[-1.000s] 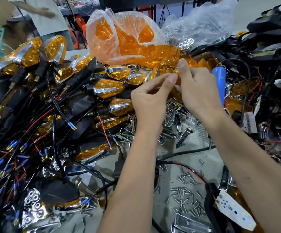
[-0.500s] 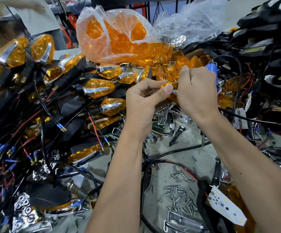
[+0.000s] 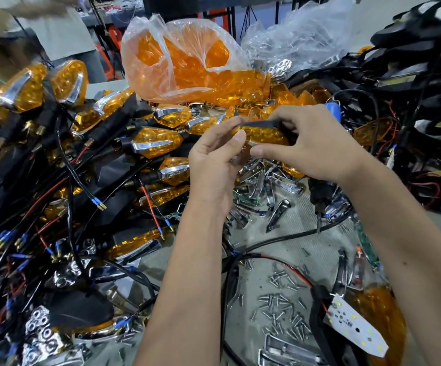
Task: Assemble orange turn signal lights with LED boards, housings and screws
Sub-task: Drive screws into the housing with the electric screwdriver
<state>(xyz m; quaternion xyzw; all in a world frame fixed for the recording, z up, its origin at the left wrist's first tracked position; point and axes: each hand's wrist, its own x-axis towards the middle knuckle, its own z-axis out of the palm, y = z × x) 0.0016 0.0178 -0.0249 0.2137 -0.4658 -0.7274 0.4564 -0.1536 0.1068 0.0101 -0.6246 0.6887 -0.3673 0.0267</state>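
Both hands meet above the middle of the cluttered worktop (image 3: 301,239), holding 1 orange turn signal lens (image 3: 264,134) between them. The lens is glossy, translucent amber plastic with faceted patterning, long and tapering, with a dark strip along its upper edge and a bright chrome trim piece at its lower left.

The left hand (image 3: 214,165) comes up from below with the palm turned toward the camera, fingers curled, its thumb pressing against the lens's left end. The right hand (image 3: 317,146) reaches in from the right, back of the hand up, fingers curled over the lens's right end and thumb pinching underneath it near the chrome trim. Both forearms are bare.

To the left lies a heap of finished signal lights (image 3: 158,141), amber with shiny silver trim on black stems, tangled in black and red wires with blue-sleeved connectors. Behind the hands a crinkled clear plastic bag (image 3: 185,56) bulges with more amber lenses. Loose chrome trim pieces (image 3: 261,186) are scattered just below the hands. Nearer the camera, small silver screws (image 3: 280,307) are strewn over the grey worktop, and a white LED board (image 3: 356,328) with small square diodes sits at lower right, tilted, beside another amber lens.
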